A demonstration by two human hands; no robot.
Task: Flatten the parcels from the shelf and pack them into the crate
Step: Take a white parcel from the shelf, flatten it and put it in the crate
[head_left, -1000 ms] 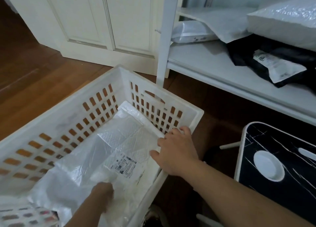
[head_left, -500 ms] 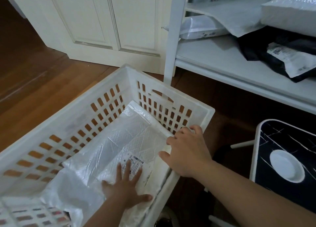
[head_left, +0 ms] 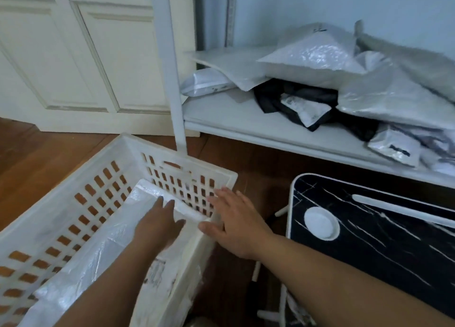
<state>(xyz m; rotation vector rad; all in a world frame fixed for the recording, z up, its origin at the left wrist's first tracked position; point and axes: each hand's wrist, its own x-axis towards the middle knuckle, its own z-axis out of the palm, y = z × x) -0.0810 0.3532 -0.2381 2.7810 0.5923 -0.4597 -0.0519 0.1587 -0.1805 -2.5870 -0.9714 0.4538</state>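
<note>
A white plastic parcel (head_left: pixel 103 243) lies flat along the bottom of a white slotted crate (head_left: pixel 73 179) on a wooden floor (head_left: pixel 37 159), its far end folded up against the crate's end wall. The left hand (head_left: pixel 157 225) rests palm down on the parcel near that end, fingers straight and spread. A printed label (head_left: pixel 157 272) on the parcel shows beside the left forearm, blurred and unreadable. The right hand (head_left: pixel 236 225) lies over the crate's near corner, fingers extended, thumb at the rim; whether it presses the rim or only touches it cannot be told. Neither hand is curled round anything.

Just behind the crate stands a white shelf (head_left: pixel 234 115), its upright post (head_left: pixel 170 68) meeting the floor beside the crate's far corner. More parcels are heaped on the shelf: a small white padded one (head_left: pixel 204 83) by the post, a flat white mailer (head_left: pixel 236 63) lying over it, a bulky shiny white bag (head_left: pixel 312 53) on top, a black bag (head_left: pixel 295 93) bearing a white label beneath, another large white bag (head_left: pixel 394 100) to the right, and a small silvery packet (head_left: pixel 394 147) near the shelf's front edge.

To the right of the crate sits a low black surface (head_left: pixel 381 240) with white marbling, a round white recess (head_left: pixel 320 222) and a white border. A panelled cream door (head_left: pixel 73 56) fills the wall at the left.
</note>
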